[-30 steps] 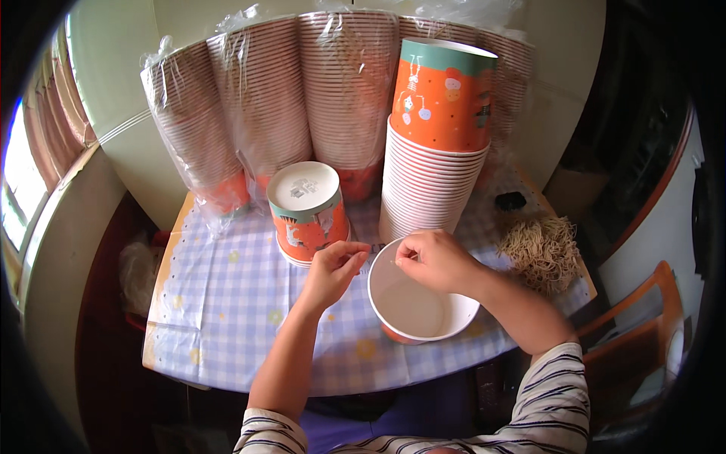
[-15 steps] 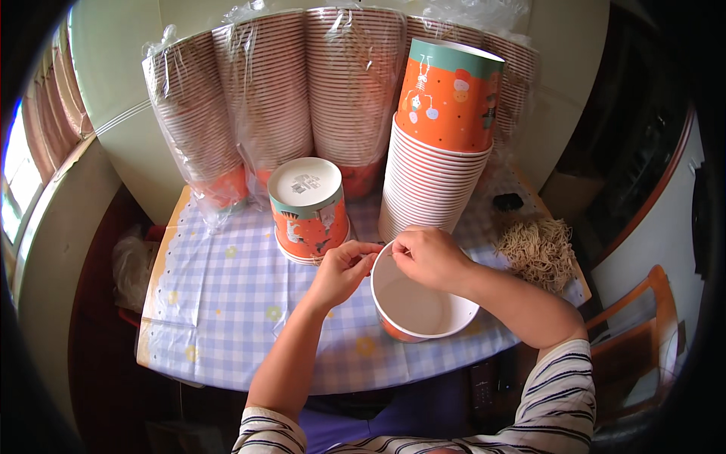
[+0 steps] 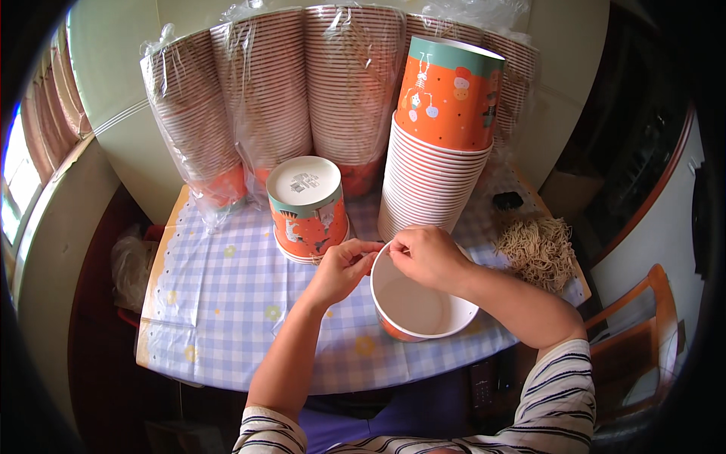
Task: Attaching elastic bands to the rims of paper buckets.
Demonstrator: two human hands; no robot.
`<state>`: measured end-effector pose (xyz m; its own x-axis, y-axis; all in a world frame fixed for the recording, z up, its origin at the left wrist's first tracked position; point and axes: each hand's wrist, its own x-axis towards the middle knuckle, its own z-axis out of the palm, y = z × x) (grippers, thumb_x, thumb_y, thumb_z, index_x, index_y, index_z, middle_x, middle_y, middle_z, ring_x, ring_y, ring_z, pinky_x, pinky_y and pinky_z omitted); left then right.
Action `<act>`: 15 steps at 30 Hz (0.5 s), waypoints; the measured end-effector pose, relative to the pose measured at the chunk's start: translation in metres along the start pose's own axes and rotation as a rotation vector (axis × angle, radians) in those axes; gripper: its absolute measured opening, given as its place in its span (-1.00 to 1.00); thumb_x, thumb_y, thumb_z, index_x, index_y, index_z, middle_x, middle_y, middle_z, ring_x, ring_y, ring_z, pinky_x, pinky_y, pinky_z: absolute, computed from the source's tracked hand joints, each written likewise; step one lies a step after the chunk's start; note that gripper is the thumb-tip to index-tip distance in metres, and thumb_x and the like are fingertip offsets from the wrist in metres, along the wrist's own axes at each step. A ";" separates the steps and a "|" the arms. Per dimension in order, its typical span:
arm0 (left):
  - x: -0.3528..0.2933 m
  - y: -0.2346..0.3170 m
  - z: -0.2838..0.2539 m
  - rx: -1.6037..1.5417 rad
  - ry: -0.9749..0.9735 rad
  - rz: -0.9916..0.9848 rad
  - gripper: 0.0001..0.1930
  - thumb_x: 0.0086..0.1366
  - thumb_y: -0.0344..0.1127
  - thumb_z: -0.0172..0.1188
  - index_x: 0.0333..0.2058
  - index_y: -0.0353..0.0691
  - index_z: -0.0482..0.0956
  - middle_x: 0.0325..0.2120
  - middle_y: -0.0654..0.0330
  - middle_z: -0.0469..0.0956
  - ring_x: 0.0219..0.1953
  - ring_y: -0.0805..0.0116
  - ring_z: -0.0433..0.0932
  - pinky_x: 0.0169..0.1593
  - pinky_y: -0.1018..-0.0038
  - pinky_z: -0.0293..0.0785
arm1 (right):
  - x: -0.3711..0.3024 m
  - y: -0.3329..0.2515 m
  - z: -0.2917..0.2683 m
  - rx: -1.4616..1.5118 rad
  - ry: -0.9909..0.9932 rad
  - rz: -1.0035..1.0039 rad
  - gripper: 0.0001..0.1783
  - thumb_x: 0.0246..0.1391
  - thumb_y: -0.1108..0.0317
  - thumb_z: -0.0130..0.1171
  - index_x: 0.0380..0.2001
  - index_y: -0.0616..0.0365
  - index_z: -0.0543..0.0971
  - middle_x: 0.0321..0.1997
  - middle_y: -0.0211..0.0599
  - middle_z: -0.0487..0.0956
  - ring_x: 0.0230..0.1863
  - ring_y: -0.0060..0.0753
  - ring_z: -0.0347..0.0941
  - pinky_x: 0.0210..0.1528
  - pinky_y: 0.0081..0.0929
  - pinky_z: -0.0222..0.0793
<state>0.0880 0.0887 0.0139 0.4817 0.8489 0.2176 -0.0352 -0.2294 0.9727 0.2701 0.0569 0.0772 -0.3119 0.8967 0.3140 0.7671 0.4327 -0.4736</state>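
A round paper bucket (image 3: 416, 303), white inside and orange outside, stands before me, its open mouth tilted toward me. At its far left rim, my left hand (image 3: 342, 268) is closed in a pinch on the outer side. My right hand (image 3: 425, 257) reaches over the mouth, thumb and fingers pinched at the same spot of the rim. A thin tan bit shows between the fingertips, too small to make out. Just beyond my left hand sits an upside-down orange and green bucket (image 3: 310, 219) on other rims. A tan strand seems to lie by its base.
Behind my right hand rises a stack of nested buckets (image 3: 435, 178), topped by an upside-down one. Tall plastic-wrapped bucket stacks (image 3: 265, 98) line the back. A heap of tan cords (image 3: 537, 253) lies at the right on the checked tablecloth (image 3: 227, 318). A wooden chair (image 3: 643, 348) stands right.
Almost nothing differs. My right fingers have shifted very slightly at the rim, while the bucket and my left hand stay in place.
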 end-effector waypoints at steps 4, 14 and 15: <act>-0.001 0.000 0.000 -0.003 -0.002 -0.005 -0.77 0.31 -0.41 0.04 -0.13 -0.42 0.51 -0.35 0.20 0.57 -0.32 0.53 0.53 -0.21 0.58 0.50 | -0.001 -0.003 -0.002 0.043 -0.006 0.037 -0.89 -0.12 0.41 0.14 -0.53 0.24 0.55 -0.50 -0.12 0.57 -0.45 -0.14 0.53 -0.39 -0.32 0.41; -0.001 0.002 0.000 0.062 0.001 0.034 -0.78 0.28 -0.39 0.09 -0.15 -0.39 0.54 -0.40 0.25 0.56 -0.37 0.57 0.50 -0.28 0.61 0.46 | -0.001 -0.003 0.002 -0.003 0.015 0.034 -0.88 -0.11 0.40 0.13 -0.52 0.24 0.57 -0.52 -0.10 0.57 -0.46 -0.13 0.54 -0.40 -0.31 0.42; -0.001 0.003 0.001 0.066 0.003 0.040 -0.78 0.28 -0.40 0.09 -0.16 -0.39 0.55 -0.41 0.26 0.56 -0.38 0.57 0.49 -0.29 0.61 0.45 | -0.001 -0.003 0.002 0.012 0.015 0.035 -0.87 -0.11 0.40 0.13 -0.52 0.24 0.57 -0.53 -0.10 0.56 -0.47 -0.13 0.54 -0.40 -0.31 0.42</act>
<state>0.0880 0.0871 0.0163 0.4780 0.8399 0.2569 0.0038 -0.2944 0.9557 0.2670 0.0548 0.0772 -0.2766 0.9098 0.3095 0.7708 0.4024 -0.4939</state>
